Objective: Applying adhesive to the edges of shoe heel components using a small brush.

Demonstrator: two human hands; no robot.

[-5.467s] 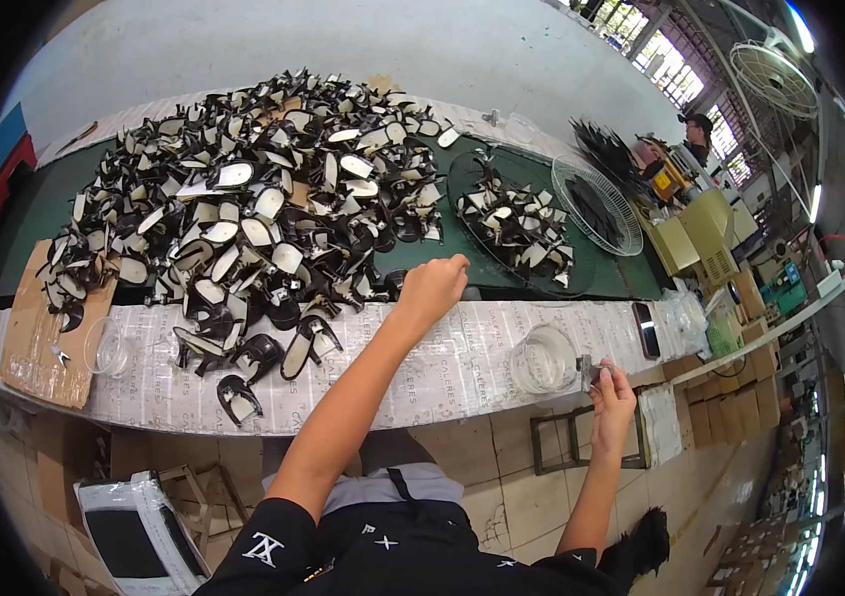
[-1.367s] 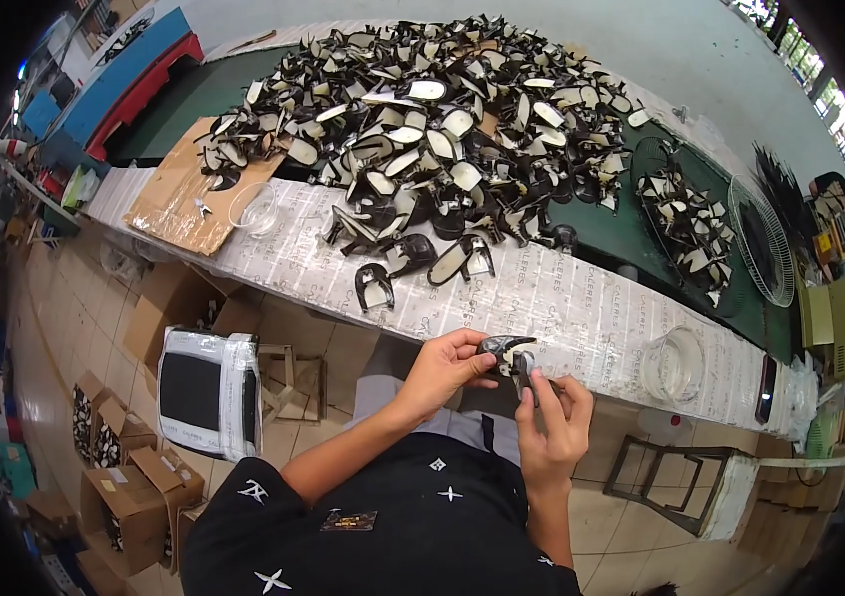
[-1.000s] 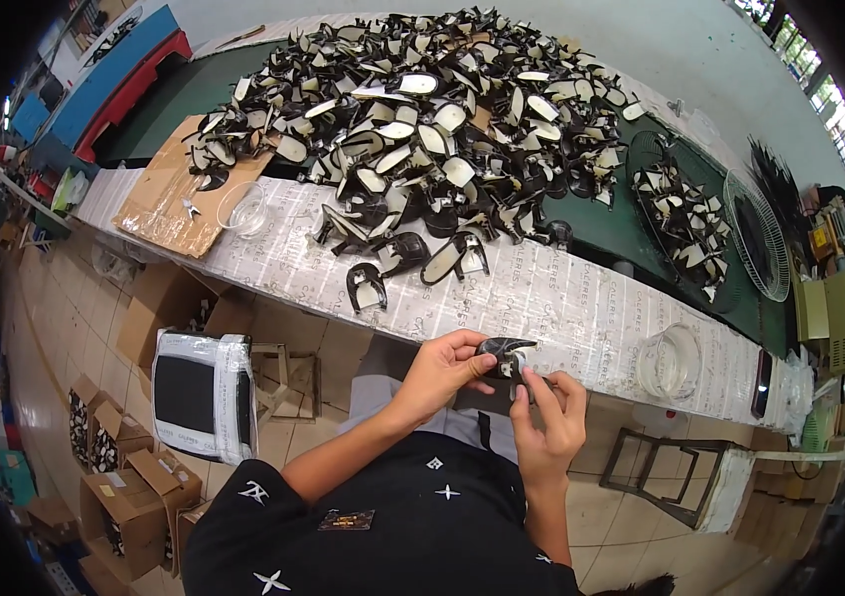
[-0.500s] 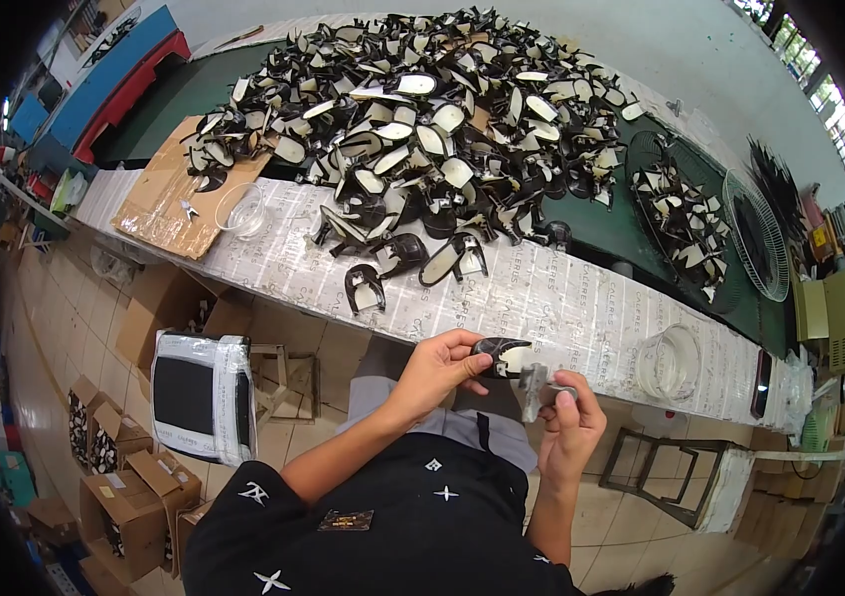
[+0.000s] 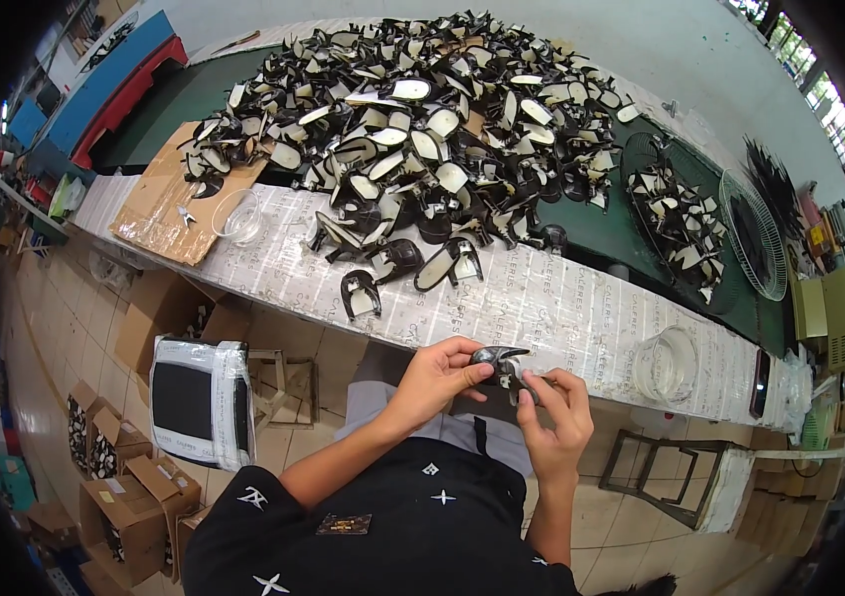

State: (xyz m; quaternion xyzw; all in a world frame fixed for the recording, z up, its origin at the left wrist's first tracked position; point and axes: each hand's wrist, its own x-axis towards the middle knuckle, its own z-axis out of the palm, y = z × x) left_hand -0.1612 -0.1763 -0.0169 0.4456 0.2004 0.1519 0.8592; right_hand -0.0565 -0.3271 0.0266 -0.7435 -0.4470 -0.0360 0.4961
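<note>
One basket (image 5: 642,149) holds heaped black and white pieces (image 5: 678,221).

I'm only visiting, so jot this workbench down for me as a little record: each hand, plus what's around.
Left hand: holds a small black-and-cream piece
Right hand: pinches a grey object, partly hidden by fingers, close to that piece
Pile: many black-and-cream pieces, heaped across the bench
Bench, left: cardboard sheet
Bench, right: clear round container
Contact between piece and grey object: cannot tell
</note>
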